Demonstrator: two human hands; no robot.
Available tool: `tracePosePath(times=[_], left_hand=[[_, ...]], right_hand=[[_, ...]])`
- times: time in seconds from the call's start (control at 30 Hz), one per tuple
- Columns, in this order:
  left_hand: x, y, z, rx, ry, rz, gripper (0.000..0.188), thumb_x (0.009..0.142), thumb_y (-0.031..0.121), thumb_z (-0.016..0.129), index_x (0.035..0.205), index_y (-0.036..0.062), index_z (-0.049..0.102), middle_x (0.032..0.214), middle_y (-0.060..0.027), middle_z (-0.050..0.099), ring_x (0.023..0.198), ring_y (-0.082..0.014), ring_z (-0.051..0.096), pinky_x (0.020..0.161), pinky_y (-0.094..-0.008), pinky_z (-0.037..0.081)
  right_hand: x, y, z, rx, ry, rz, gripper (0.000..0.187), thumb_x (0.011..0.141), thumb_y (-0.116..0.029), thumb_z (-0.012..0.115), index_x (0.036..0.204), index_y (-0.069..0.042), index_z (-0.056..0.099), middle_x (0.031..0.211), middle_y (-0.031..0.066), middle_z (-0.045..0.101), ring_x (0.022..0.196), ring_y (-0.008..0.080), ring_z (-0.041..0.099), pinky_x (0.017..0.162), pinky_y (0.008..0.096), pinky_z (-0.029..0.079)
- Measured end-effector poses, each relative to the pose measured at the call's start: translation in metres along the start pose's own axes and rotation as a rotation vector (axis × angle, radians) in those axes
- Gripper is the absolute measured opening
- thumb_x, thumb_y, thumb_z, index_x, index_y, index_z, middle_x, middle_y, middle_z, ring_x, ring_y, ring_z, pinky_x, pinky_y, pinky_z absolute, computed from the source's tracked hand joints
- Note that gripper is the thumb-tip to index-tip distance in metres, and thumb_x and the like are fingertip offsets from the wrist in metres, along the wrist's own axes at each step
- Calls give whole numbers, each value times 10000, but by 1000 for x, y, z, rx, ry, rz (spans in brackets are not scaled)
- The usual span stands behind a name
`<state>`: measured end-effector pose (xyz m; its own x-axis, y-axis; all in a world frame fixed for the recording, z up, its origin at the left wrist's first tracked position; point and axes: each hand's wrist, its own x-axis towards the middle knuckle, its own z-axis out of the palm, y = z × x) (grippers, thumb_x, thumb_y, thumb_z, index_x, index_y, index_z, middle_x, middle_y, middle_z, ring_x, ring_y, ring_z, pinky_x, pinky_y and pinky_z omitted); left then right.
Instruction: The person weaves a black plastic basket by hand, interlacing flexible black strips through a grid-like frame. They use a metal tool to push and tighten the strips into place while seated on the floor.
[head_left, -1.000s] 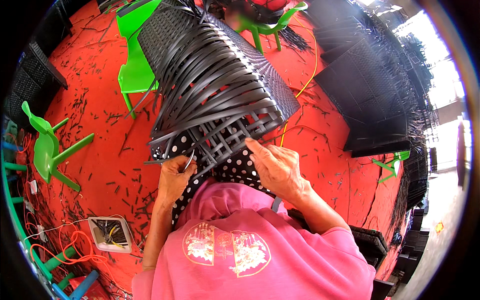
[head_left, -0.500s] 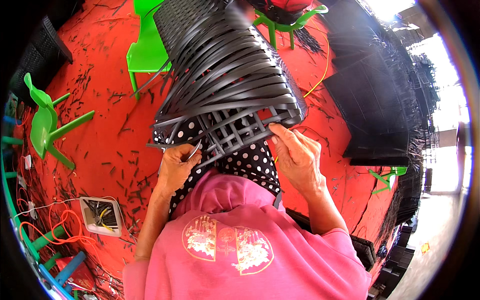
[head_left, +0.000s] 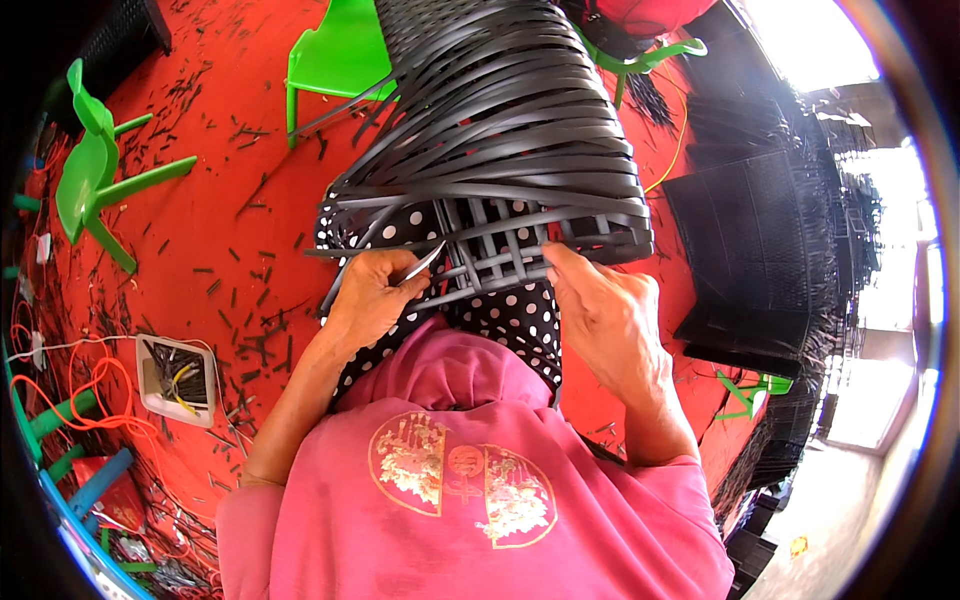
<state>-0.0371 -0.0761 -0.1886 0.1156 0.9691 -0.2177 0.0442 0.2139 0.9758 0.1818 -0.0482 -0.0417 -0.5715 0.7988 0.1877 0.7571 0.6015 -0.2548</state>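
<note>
Across my lap, on dark polka-dot cloth [head_left: 500, 318], lies a piece of black strip weaving [head_left: 510, 130] with long loose strip ends hanging off its left side. Its near end is an open lattice [head_left: 495, 243] of crossed strips. My left hand [head_left: 375, 297] is closed at the lattice's left corner, around a shiny pointed metal blade [head_left: 428, 262] that sticks out toward the strips; its handle is hidden in the fist. With bent fingers, my right hand [head_left: 605, 315] pinches the lattice at its near edge, right of the middle.
Green plastic chairs stand at far left [head_left: 95, 170], ahead [head_left: 340, 55] and far right [head_left: 640, 60]. Dark woven panels [head_left: 750, 240] are stacked on the right. A white bin [head_left: 180, 378] with strip scraps, orange cords [head_left: 75, 395] and scattered offcuts lie on the red floor [head_left: 240, 220].
The weaving sits further right and its near edge is more level. My right hand has slid slightly along with it, and the blade in my left hand now points up toward the lattice.
</note>
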Motion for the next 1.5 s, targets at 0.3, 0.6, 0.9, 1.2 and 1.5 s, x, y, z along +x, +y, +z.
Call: tracePosePath(times=[0.3, 0.6, 0.9, 1.2, 1.5], left_hand=[[1, -1, -3, 65, 1, 3, 67, 833, 39, 609, 792, -11, 625, 638, 31, 547, 596, -27, 438, 530, -213, 339], [2, -5, 1, 78, 55, 63, 120, 816, 84, 646, 734, -1, 623, 533, -51, 466, 497, -113, 426, 489, -301, 349], [5, -4, 3, 118, 44, 64, 143, 824, 105, 629, 726, 2, 614, 566, -43, 490, 536, -130, 439, 519, -303, 353], [3, -1, 4, 118, 34, 59, 133, 832, 48, 618, 716, -15, 607, 583, 27, 463, 572, -38, 392, 500, -238, 314], [-5, 22, 14, 47, 239, 518, 113, 791, -38, 659, 904, -37, 646, 736, -82, 643, 645, -94, 564, 596, -241, 446]], right_hand=[[25, -12, -2, -420, -363, -59, 281, 775, -21, 544, 1042, -11, 631, 628, 177, 619, 589, 370, 621, 569, 445, 481], [27, -14, -2, -246, -312, 3, 206, 710, -22, 589, 915, -12, 572, 538, 182, 570, 566, 375, 615, 543, 458, 476], [25, -16, 6, -209, -367, -89, 359, 728, -35, 574, 1085, 5, 590, 592, 198, 601, 574, 372, 623, 535, 441, 485], [40, -28, 12, -434, -568, -122, 269, 709, -50, 576, 955, 58, 589, 590, 199, 602, 592, 354, 641, 542, 444, 496], [40, -14, 16, -258, -381, -94, 44, 781, -77, 588, 778, -52, 624, 544, 177, 535, 572, 386, 570, 535, 444, 445]])
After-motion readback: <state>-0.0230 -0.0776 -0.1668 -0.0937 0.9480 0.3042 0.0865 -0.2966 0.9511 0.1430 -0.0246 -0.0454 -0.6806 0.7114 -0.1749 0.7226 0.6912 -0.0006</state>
